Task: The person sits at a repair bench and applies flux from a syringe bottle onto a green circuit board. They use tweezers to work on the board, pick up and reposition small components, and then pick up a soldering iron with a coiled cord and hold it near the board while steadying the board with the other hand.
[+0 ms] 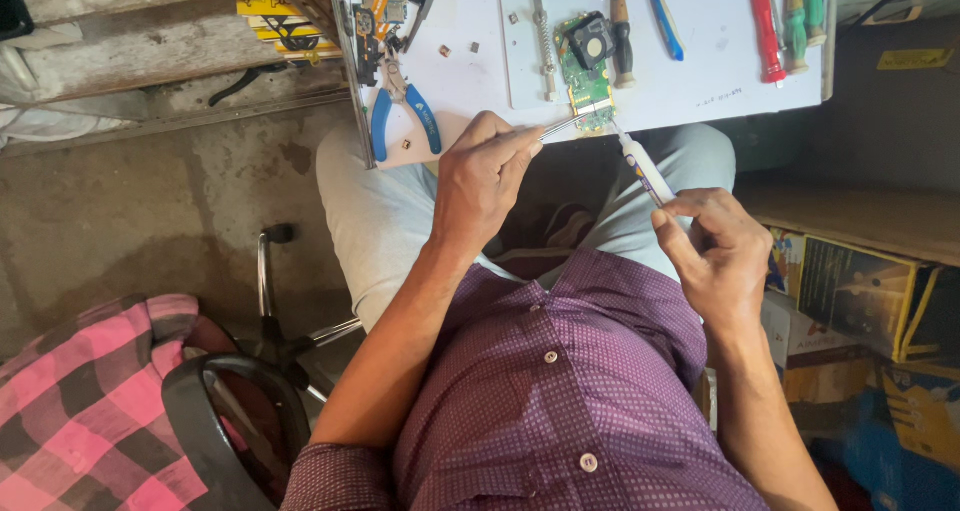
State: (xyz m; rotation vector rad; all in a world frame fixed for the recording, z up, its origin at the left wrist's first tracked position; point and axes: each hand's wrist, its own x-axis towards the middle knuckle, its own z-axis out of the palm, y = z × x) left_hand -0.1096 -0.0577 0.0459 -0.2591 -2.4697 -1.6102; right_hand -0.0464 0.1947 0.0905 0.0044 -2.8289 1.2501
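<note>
Blue-handled pliers (405,119) and screwdrivers (790,16) flank the green circuit board (585,81) on the desk (700,81) (white top). Left hand (485,176) pinches tweezers (568,124) — right hand (715,251) grips a white pen-shaped tool (643,168), both tips at the board.

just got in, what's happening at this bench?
A seated person is working on a small green circuit board lying at the near edge of a white worktable. The left hand holds thin metal tweezers with the tips at the board. The right hand holds a white syringe-style tube, its nozzle aimed at the same spot. Blue-handled pliers lie to the left on the table; red and green screwdrivers lie to the right, untouched.
</note>
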